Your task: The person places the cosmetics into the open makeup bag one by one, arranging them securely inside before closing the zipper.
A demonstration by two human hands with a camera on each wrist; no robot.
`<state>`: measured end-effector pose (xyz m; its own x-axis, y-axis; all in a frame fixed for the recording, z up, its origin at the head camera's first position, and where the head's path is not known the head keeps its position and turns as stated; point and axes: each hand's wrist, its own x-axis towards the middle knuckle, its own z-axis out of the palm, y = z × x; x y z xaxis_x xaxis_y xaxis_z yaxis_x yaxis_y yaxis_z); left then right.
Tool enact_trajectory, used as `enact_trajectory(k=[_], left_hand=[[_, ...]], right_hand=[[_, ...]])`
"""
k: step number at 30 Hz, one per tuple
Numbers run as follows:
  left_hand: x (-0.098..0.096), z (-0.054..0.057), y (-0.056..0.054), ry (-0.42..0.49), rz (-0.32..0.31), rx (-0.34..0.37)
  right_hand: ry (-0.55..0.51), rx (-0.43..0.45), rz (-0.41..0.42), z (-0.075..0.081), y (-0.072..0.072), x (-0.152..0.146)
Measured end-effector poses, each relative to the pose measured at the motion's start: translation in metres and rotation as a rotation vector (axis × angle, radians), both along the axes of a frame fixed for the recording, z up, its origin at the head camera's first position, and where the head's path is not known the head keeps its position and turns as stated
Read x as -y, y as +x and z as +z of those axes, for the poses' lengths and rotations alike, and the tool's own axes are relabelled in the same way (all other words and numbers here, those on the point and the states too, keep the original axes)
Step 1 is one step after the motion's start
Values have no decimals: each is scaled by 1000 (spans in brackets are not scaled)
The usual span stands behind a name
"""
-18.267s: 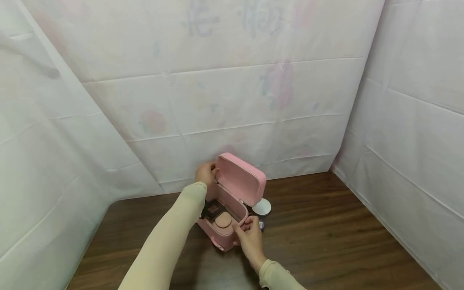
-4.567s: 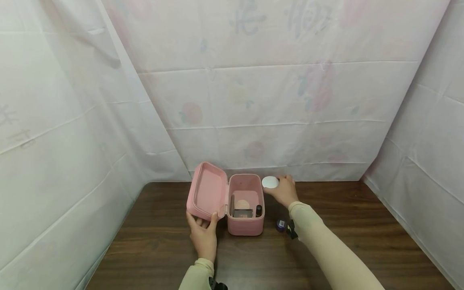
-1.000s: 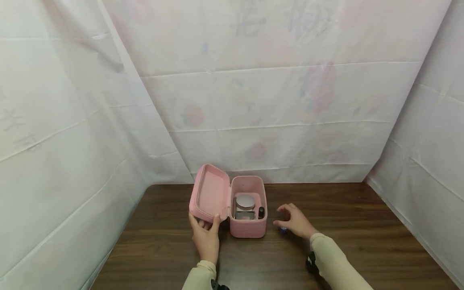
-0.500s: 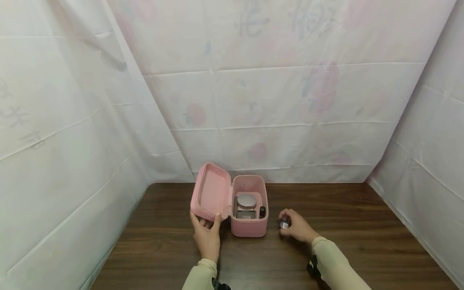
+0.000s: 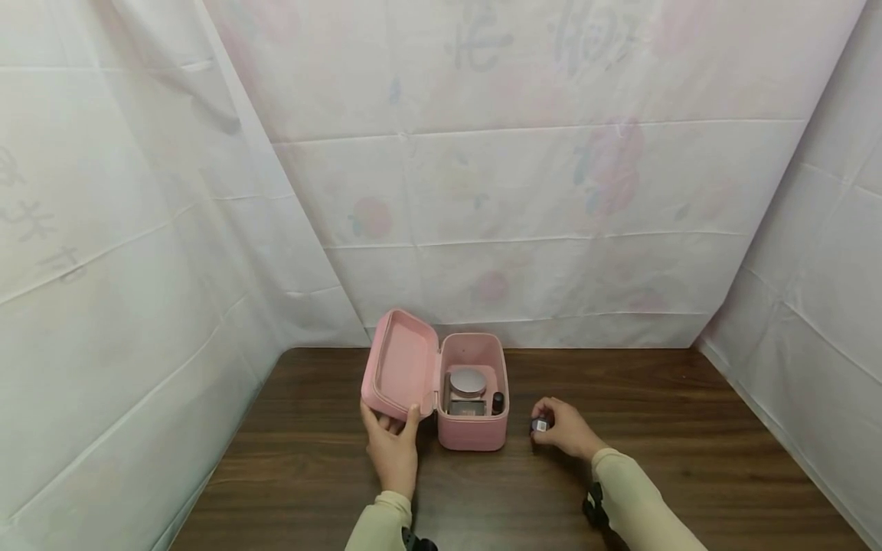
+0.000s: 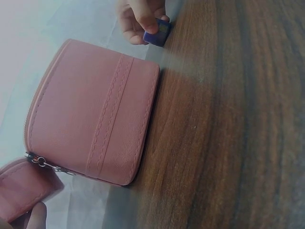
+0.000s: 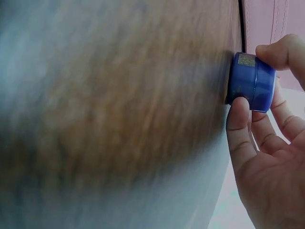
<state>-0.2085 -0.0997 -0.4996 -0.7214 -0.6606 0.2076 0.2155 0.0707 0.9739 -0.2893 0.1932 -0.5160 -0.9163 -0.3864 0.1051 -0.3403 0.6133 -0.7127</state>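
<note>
A pink zip-up cosmetic case (image 5: 472, 433) stands on the table, its lid (image 5: 405, 367) swung out to the left. The near edge of that lid is held by my left hand (image 5: 393, 455), thumb on top and fingers underneath. To the right of the case, my right hand (image 5: 565, 430) pinches a small blue jar (image 7: 250, 81) between thumb and fingers. The jar's flat base is right at the tabletop in the right wrist view. Inside the case lie a round silvery compact (image 5: 468, 382), a dark flat palette (image 5: 467, 409) and a black-topped cylinder (image 5: 498, 403).
The dark wood-grain table (image 5: 303, 459) runs up to a white printed cloth (image 5: 551, 191) hung behind it. More white cloth hangs at the left and right sides. A zipper pull (image 6: 42, 162) sits at the case's corner near the hinge.
The case was turned and the round compact went from the table into it. Over the last second my right hand closed on the blue jar; my left hand stayed at the lid.
</note>
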Motion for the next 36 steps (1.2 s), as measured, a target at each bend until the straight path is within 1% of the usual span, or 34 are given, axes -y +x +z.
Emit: enact_trajectory(k=[6,11,18,25,33,36], left_hand=[[0,-2,0,-6,12,9],[0,-3,0,-11,16,6],[0,-2,0,-3,17,1],[0,-3,-2,-13,30,1],[-1,-2,-1,-8,23,-9],[0,-2,0,-8,24,-10]], right_hand=[[0,16,-30,2,-2,1],[1,-14,-50,10,-7,2],[-21,-62,-33,37,-17,8],[-37,-122,19,61,-29,17],[-53,-91,49,93,-37,26],[-55,-78,81,104,-39,33]])
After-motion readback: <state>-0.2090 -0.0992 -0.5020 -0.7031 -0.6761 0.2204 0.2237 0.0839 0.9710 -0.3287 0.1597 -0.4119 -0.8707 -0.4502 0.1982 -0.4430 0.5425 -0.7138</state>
